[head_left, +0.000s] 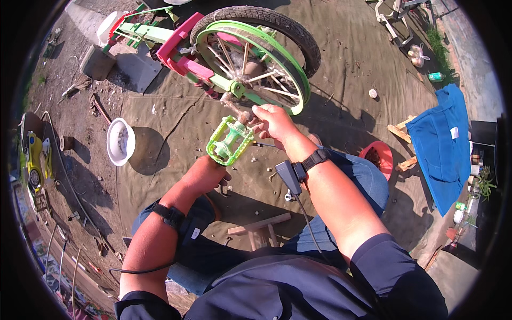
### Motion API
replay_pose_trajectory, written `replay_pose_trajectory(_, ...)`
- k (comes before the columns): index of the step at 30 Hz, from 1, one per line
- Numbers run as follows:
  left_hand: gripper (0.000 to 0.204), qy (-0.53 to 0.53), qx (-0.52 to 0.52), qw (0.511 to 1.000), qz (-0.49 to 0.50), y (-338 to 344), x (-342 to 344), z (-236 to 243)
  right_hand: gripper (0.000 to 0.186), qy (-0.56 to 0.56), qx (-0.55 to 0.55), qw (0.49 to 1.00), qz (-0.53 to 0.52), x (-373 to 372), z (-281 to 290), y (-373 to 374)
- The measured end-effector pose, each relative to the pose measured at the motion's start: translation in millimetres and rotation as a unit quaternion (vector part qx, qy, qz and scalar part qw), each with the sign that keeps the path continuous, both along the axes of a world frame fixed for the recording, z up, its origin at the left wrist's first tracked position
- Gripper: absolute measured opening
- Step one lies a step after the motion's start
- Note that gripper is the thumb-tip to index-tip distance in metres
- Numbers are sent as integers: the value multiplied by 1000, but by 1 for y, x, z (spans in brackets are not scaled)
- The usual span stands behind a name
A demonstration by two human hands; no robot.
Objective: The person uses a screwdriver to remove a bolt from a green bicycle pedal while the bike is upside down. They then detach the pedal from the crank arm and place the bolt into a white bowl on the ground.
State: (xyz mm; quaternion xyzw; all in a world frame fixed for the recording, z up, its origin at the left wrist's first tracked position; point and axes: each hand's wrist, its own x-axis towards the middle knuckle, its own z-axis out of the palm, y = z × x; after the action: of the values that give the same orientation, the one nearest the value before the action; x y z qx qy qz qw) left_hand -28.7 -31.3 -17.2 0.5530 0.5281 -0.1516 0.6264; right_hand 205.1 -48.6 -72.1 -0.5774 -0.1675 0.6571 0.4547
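Head view, pedal [232,137], lengthwise toward lower left

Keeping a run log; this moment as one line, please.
left hand: by green pedal; right hand: by crank; grips: unclear; white bowl: at left

Right grip [274,125] beyond left grip [202,175]

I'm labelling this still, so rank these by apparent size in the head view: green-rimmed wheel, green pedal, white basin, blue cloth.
Largest to smallest:
1. Green-rimmed wheel
2. Blue cloth
3. Green pedal and white basin: too alike to rank.
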Motion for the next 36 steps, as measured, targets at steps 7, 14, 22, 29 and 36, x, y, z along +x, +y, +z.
replay_pose_trajectory(7,21,-3,142,986,-89,1,-48,11,31,-2,-65,997,-37,-8,-1,29)
replay_pose_trajectory(14,23,62,279,933,-221,0,-63,-13,27,6,-10,997,-83,-23,-14,31)
replay_pose_trajectory(22,22,62,265,933,-236,-1,-64,-10,18,-3,-37,993,-113,-28,2,38)
replay_pose_trajectory(29,22,48,265,934,-236,0,-63,-10,18,26,-27,994,-99,-30,19,32)
replay_pose_trajectory(36,22,50,260,932,-246,1,-58,-8,22,73,-42,991,-105,-31,25,36)
